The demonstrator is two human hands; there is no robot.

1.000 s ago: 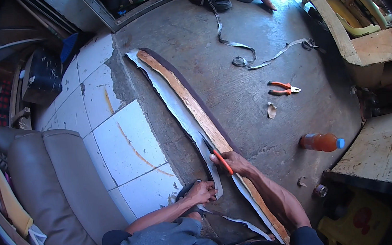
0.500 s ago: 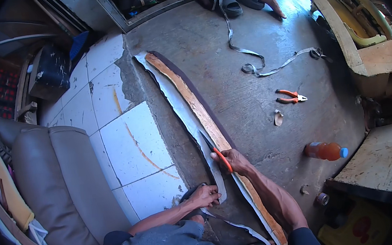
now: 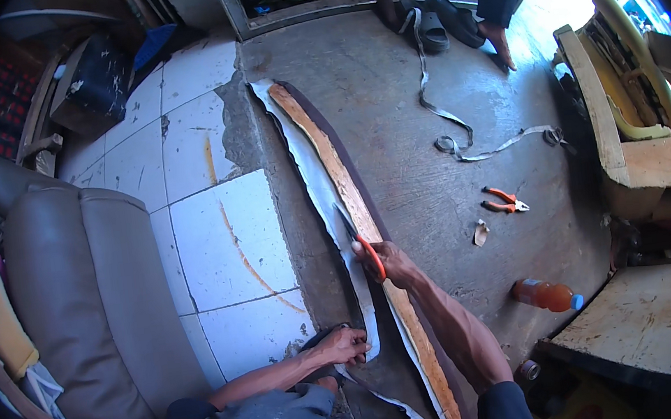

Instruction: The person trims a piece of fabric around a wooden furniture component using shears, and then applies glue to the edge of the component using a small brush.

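Scissors, tips forward-left, long axis nearly parallel to the wooden strip

Furniture workshop, pliers on concrete floor, padded brown seat, apparently a stripped chair frame
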